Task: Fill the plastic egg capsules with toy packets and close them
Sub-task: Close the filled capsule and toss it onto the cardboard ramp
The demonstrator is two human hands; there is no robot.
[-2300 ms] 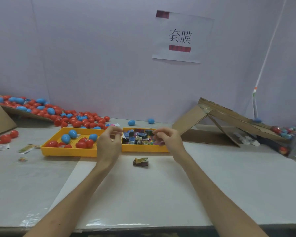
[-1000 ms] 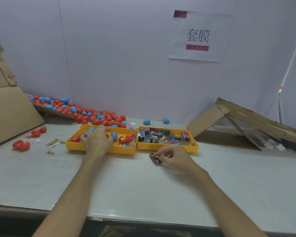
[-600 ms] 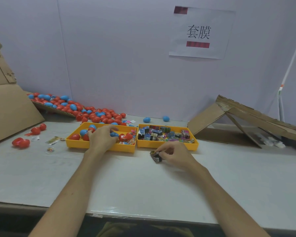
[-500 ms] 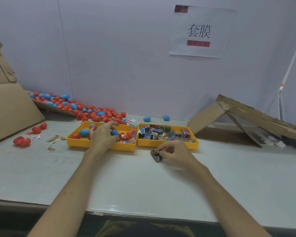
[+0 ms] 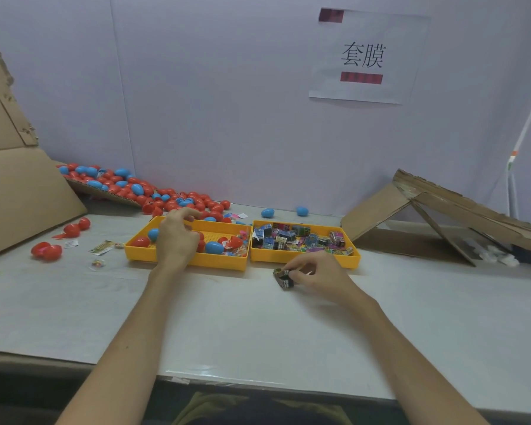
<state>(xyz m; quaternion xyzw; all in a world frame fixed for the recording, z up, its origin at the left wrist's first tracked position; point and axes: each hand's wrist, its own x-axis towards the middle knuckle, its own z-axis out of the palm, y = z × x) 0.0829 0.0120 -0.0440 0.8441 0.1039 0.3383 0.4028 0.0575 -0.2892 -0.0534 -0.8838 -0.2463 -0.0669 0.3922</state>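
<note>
Fingers (image 5: 298, 265) of right hand (image 5: 322, 279) pinch toy packet (image 5: 284, 279); left hand (image 5: 176, 240) arches over egg tray (image 5: 221, 265), grip unclear.

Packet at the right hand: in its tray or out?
Out: the right hand pinches the packet on the table, in front of the right tray.

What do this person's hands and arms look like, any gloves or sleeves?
Two bare hands, no gloves: the left hand and right hand show no rings, watch or bands. The left forearm and right forearm are uncovered to the picture's bottom edge; no sleeves appear.
</note>
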